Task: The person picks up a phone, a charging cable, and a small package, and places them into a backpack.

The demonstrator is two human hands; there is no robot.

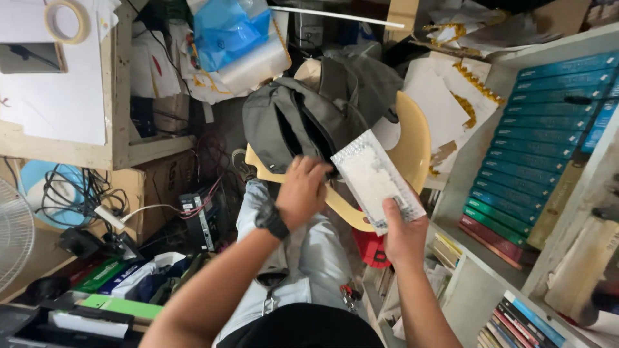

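I see a big yellow chair (412,138) with a grey bag (290,122) lying open on it, and my left hand (302,191) rests on the bag's edge, fingers curled on the cloth. My right hand (405,237) has its fingers clamped on a white packet (374,177), held just beside the bag. I think holding the opening wide helps the packet go in flat.
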